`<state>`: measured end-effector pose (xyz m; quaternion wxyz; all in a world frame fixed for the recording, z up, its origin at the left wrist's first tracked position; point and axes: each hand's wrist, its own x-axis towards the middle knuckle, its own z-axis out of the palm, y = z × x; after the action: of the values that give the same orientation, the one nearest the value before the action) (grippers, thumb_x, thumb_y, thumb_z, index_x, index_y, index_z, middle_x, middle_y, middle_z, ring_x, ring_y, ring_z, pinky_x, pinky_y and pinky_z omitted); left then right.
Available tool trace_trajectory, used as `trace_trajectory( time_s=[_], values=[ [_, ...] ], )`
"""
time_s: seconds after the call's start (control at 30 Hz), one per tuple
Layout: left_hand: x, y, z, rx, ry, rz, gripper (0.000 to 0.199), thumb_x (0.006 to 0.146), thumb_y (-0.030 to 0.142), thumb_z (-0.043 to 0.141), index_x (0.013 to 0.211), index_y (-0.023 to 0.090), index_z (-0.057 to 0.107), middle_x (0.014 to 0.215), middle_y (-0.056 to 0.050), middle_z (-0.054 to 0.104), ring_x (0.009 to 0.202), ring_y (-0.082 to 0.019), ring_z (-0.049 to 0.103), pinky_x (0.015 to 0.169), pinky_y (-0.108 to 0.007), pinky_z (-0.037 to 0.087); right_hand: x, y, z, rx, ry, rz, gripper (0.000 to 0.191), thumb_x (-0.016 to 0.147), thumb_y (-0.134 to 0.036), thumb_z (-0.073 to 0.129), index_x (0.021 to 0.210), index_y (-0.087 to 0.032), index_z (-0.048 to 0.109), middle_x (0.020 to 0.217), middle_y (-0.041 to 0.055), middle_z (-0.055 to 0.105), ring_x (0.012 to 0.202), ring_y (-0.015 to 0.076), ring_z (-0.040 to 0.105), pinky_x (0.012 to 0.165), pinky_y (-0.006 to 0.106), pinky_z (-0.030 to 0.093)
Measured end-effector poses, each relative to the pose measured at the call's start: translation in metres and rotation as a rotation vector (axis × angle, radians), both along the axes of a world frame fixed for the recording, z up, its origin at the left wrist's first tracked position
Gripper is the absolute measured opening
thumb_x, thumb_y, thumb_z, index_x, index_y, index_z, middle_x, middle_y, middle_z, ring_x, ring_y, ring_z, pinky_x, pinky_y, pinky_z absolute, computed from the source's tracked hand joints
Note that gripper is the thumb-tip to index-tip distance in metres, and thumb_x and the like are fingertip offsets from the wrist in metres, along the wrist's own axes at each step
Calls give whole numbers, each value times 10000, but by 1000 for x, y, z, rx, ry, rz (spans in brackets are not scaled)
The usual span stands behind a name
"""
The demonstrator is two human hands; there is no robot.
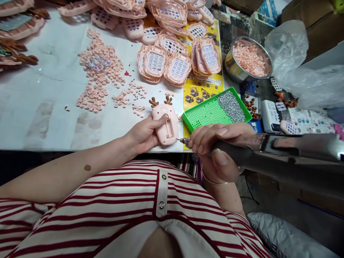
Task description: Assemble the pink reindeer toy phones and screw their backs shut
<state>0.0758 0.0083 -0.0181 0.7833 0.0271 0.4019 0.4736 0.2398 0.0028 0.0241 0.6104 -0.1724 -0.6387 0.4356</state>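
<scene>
The left hand's grip is closed around the side of a pink antlered toy casing, thumb beside its battery compartment, at the tabletop's near edge. The right hand's grip wraps a power screwdriver, its bit at the casing's lower right corner, though contact is hard to confirm. A green tray holds screws.

shell: pink | antlers: brown | tray: green | shirt: red-white striped

The left hand holds a pink antlered casing. The right hand aims a driver at its lower corner, near a green tray of screws.
</scene>
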Motion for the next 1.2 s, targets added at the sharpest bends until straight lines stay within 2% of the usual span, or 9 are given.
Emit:
trace_trajectory(
  time_s=[0.17,0.33,0.47,0.63,0.77,0.83,0.93,1.1,1.2],
  values=[
    [-1,0,0,-1,1,-9,276,943,123,608,1215,160,634,1048,-97,742,922,-214,708,916,-424,592,2,-4,-11,-98,-15,18,280,803,-319,725,1071,-343,648,710,-51,638,504,127,587,430,293,491],
    [2,0,1,43,10,-13,202,947,125,603,1145,144,635,974,-81,731,871,-197,701,880,-396,601,-6,1,-7,-69,-23,65,166,831,-282,738,961,-284,634,611,-72,546,470,105,537,446,266,473],
    [3,0,3,33,24,-4,168,933,96,620,1093,148,631,919,-49,722,826,-159,692,854,-327,593,-13,4,-9,-31,0,135,177,816,-224,739,930,-243,605,597,-80,532,463,98,522,433,241,451],
    [3,-1,4,20,40,-14,259,908,92,645,1155,170,639,929,-50,727,842,-178,698,914,-380,584,-10,0,-11,-30,35,163,194,781,-202,738,908,-241,596,592,-79,559,450,95,521,421,225,452],
    [4,-1,1,14,63,5,351,887,90,669,1214,215,637,963,-46,739,886,-202,708,924,-413,586,2,-1,3,27,8,198,239,797,-274,715,1025,-240,655,573,-74,562,442,108,551,407,239,468],
    [4,-1,0,18,70,17,377,889,99,672,1239,235,634,996,-47,746,906,-207,711,926,-422,588,10,7,12,67,10,121,239,832,-328,703,1063,-277,668,544,-85,540,425,105,536,417,242,478],
    [4,-1,0,8,70,11,366,894,103,666,1238,225,638,1029,-58,748,925,-210,714,936,-438,590,23,28,12,103,3,-111,192,834,-362,742,1016,-339,685,526,-94,517,400,97,482,421,245,465],
    [3,-1,3,-18,75,-3,328,904,94,651,1212,208,650,1065,-63,747,943,-200,715,941,-425,596,35,58,-17,72,22,-297,196,802,-421,779,971,-355,704,551,-82,499,368,100,431,355,264,388],
    [3,-1,5,-21,65,-4,319,912,87,642,1213,193,650,1066,-63,748,925,-185,715,944,-408,594,36,63,-28,42,9,-310,204,806,-444,769,971,-349,696,545,-80,475,371,104,436,366,268,404]
  ],
)
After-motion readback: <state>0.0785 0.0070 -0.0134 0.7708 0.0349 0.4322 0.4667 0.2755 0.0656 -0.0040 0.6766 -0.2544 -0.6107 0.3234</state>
